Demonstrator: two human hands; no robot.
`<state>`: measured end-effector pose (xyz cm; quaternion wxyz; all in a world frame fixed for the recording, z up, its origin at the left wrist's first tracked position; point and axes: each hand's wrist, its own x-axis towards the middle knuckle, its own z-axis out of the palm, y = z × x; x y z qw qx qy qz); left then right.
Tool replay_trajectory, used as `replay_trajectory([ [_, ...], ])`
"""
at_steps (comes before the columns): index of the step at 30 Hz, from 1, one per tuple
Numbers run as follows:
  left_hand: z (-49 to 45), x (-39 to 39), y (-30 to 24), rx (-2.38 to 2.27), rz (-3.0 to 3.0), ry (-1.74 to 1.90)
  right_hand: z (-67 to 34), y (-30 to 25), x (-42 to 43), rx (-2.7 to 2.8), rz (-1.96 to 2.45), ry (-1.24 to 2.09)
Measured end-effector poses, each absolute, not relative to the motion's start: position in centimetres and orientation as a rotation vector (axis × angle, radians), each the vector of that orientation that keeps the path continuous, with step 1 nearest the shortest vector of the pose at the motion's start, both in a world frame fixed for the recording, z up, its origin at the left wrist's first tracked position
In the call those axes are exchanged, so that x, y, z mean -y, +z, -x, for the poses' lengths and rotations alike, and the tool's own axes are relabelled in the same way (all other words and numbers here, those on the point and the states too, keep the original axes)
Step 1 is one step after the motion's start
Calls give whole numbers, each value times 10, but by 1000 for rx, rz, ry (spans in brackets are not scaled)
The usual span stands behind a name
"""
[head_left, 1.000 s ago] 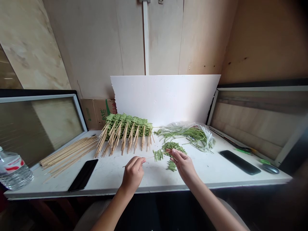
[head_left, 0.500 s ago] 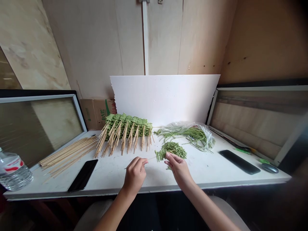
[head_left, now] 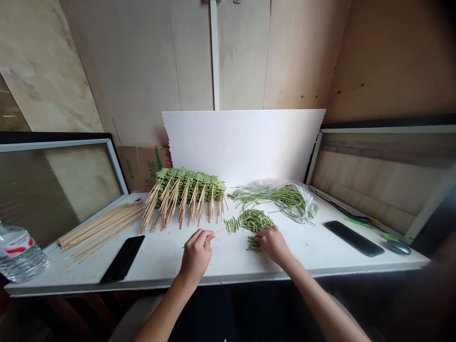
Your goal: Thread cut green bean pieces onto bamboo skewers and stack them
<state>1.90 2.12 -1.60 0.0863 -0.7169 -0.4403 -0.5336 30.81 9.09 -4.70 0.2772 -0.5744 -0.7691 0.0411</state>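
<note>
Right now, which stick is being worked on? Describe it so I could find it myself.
Start at the white table, at its front edge in the middle, where the left hand pinches one thin skewer. Unlike the bare sticks and the finished stack behind, it carries one short row of green bean pieces at its tip.

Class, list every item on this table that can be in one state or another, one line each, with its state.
left hand: closed, pinching the skewer
skewer: partly threaded with bean pieces
right hand: fingers down on loose cut beans
phone: flat, screen dark
plastic bag: open, long beans spilling out
finished skewers: stacked in a row
</note>
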Motion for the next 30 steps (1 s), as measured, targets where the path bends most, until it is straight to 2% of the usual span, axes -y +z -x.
replay_trajectory([
  [7, -21, -21, -18, 1296, 2171, -1597, -308, -45, -94, 1864, 1368, 353],
  [13, -20, -21, -16, 1261, 2164, -1618, -301, -18, -86, 1339, 983, 1212],
  [15, -20, -20, -15, 1247, 2164, -1624, -296, -10, -81, 1176, 843, 1365],
  [21, -22, -16, -13, 1243, 2162, -1579, -284, 2, -68, 1067, 689, 1541],
  [30, -22, -17, -15, 1246, 2176, -1565, -279, 7, -64, 1047, 713, 1470],
])
